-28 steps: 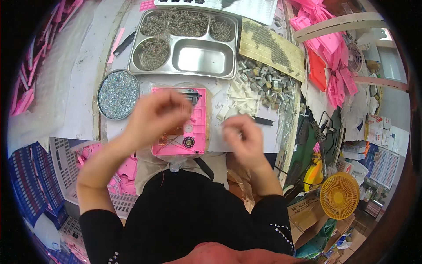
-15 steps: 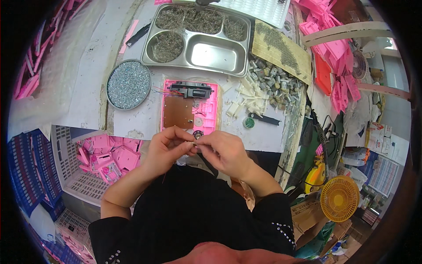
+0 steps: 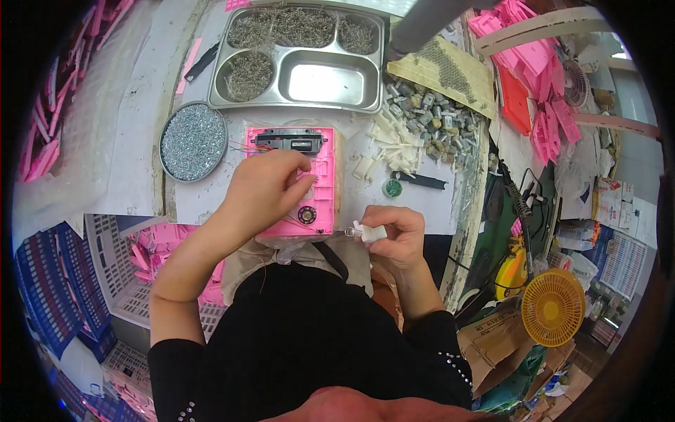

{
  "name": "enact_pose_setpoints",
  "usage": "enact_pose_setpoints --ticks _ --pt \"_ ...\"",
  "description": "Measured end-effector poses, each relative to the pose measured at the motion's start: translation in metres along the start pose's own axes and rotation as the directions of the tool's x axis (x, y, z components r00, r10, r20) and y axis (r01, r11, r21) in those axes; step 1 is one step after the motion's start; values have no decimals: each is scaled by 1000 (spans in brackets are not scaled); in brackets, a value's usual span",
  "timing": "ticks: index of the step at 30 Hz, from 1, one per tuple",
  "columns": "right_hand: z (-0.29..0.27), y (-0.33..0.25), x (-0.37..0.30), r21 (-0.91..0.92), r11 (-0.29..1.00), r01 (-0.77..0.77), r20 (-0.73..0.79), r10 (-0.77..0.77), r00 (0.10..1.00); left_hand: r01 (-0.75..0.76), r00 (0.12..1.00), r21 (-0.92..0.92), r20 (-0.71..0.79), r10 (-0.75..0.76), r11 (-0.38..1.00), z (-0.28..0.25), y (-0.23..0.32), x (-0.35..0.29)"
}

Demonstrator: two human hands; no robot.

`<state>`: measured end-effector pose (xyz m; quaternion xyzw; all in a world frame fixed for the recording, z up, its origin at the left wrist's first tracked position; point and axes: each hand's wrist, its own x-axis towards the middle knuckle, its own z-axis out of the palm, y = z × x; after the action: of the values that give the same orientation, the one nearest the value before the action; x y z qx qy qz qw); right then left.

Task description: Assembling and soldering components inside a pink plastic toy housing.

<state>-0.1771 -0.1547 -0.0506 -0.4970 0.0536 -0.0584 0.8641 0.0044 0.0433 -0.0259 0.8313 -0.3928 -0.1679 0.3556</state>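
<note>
A pink plastic casing (image 3: 325, 202) lies on the worktable in front of me. It holds a black module (image 3: 292, 141) with thin coloured wires along its far edge and a round black part (image 3: 306, 214) at its near end. My left hand (image 3: 264, 184) reaches over the casing and covers much of its left half. Its thumb and forefinger come together above the casing; what they hold, if anything, is hidden. Off the casing's near right corner, my right hand (image 3: 399, 235) pinches a small white plastic piece (image 3: 373, 233) with a clear or metallic coil-like end pointing left.
Springs fill several compartments of a steel tray (image 3: 327, 102) at the back. A round dish of small screws (image 3: 193, 141) stands left. White plastic parts (image 3: 394, 144), small metal motors (image 3: 436, 123) and a green-topped little pot (image 3: 392, 188) lie right. A grey post (image 3: 422, 28) rises behind.
My hands, together at the casing's near edge before, have moved apart. The left went forward over the casing; the right moved right and now shows the white piece. The view has shifted slightly.
</note>
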Motion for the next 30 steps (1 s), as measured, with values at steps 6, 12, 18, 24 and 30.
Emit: enact_pose_setpoints --ticks 6,12,18,24,30 --pt "-5 -3 -1 -32 997 73 -6 -74 997 -103 995 453 54 88 886 31 3 14" --pt "-10 -6 -1 -90 995 49 73 -43 996 -71 997 488 52 52 870 41 -2 21" --pt "-15 -6 -3 -67 991 115 98 -108 989 -86 995 275 -18 95 957 30 5 14" --pt "-14 -4 -4 -81 992 96 114 -86 990 -138 989 224 86 121 965 29 5 5" --pt "-13 -9 -4 -143 984 109 125 -91 988 -128 978 387 205 50 913 37 8 8"
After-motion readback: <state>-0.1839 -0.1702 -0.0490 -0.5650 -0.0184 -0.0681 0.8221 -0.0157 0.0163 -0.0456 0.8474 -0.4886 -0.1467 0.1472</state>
